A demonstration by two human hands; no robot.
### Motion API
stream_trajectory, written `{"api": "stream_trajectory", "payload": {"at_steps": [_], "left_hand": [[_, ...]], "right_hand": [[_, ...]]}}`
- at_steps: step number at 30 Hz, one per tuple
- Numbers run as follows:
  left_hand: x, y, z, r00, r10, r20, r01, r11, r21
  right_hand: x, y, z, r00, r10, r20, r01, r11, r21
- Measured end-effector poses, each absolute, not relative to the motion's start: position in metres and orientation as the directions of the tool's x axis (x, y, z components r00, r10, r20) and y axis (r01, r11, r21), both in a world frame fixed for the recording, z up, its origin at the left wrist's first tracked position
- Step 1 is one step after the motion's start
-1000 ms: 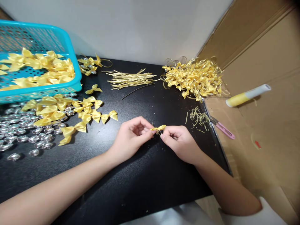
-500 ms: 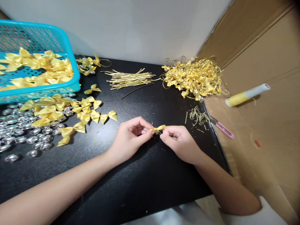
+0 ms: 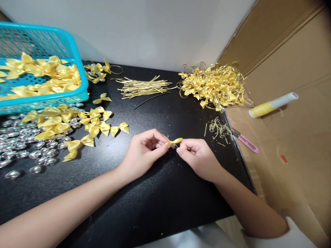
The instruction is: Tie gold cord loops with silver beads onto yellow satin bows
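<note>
Over the middle of the black table (image 3: 155, 206), my left hand (image 3: 144, 150) pinches a small yellow bow (image 3: 176, 141) between thumb and fingertips. My right hand (image 3: 198, 155) is closed at the bow's right side, its thumb and finger pressed on a thin gold wire (image 3: 176, 146) below the bow. Fingertips hide part of the wire. Loose yellow bows (image 3: 120, 128) lie left of my left hand, beside silver heart-like beads (image 3: 34, 154). Straight gold wire pieces (image 3: 144, 86) lie in a bundle beyond my hands.
A blue basket (image 3: 82, 65) with yellow bows stands at the left. Bows with wire loops (image 3: 214, 86) are heaped at the back right. Wire clippings (image 3: 219, 129), a pink-handled cutter (image 3: 248, 143) and a yellow-white roll (image 3: 272, 105) lie to the right, near cardboard (image 3: 292, 62).
</note>
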State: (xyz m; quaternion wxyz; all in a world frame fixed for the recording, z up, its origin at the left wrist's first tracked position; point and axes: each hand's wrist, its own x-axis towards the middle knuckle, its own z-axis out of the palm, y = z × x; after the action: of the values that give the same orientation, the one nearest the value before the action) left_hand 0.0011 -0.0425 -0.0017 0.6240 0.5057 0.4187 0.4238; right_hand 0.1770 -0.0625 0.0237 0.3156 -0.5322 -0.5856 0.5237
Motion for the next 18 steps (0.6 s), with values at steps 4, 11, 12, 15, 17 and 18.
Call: {"api": "stream_trajectory", "payload": {"at_steps": [4,11,12,15,17,18], "left_hand": [[0.0013,-0.0427,-0.0020,0.287,0.954,-0.091,-0.118,0.129,0.985],[0.0017,-0.0420,-0.0015,0.275,0.956,-0.100,-0.128,0.140,0.982],[0.0019,-0.0419,-0.0013,0.271,0.957,-0.104,-0.134,0.144,0.980],[0.0022,-0.0420,-0.0008,0.266,0.958,-0.110,-0.155,0.155,0.976],[0.0018,-0.0423,-0.0010,0.275,0.956,-0.106,-0.168,0.156,0.973],[0.0014,-0.0425,-0.0012,0.279,0.954,-0.104,-0.172,0.157,0.972]], "right_hand": [[0.1747,-0.0647,0.0225,-0.199,0.967,-0.160,0.340,-0.085,-0.937],[0.1728,-0.0668,0.0215,-0.186,0.978,-0.091,0.358,-0.018,-0.933],[0.1728,-0.0668,0.0216,-0.187,0.978,-0.088,0.358,-0.015,-0.934],[0.1728,-0.0668,0.0216,-0.187,0.978,-0.097,0.353,-0.026,-0.935],[0.1729,-0.0666,0.0215,-0.187,0.976,-0.108,0.351,-0.036,-0.936],[0.1730,-0.0664,0.0214,-0.191,0.975,-0.113,0.351,-0.040,-0.936]]}}
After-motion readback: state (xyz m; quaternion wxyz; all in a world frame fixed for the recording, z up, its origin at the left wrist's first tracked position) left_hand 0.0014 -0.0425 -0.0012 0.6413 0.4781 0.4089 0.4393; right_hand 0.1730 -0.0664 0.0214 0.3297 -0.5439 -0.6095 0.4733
